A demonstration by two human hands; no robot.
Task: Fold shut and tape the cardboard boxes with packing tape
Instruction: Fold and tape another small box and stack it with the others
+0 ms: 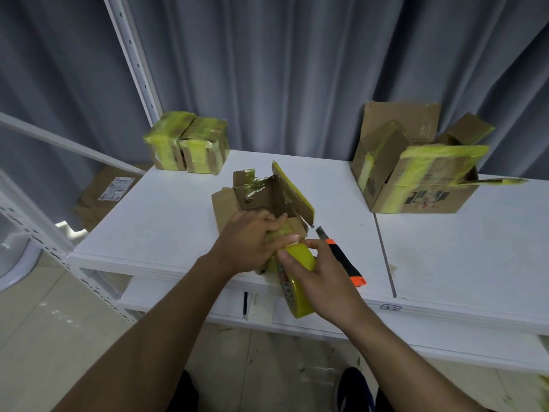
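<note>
Small box [261, 197]: stands mid-counter [166, 209], near the front edge, flaps up and splayed, with old yellow tape on them.
Handling, box: probably light and easy to shove. The creased, torn flaps look likely to spring back, so it should be steadied by a wall or corner, not by a loose flap.
Tape roll [294, 292]: just in front of the small box, hanging past the counter edge. The core is stiff, the film is thin and clings to itself, and the outer rim gives the best hold.
Left hand [249, 242]: palm down on the box's near wall, fingers curled over its edge and gripping it. The forearm reaches in from the lower left.
Right hand [323, 272]: wrapped round the roll, thumb on its outer face, knuckles turned away from the box, wrist bent inward.
Tape end: between the two hands, too blurred to tell whether it is stuck to the box.
Knife [341, 257]: flat on the counter just right of the box, blade out and pointing at it.
Taped boxes [187, 147]: well behind and left of the box.
Large box [416, 179]: well to its right and rear, open.
</note>
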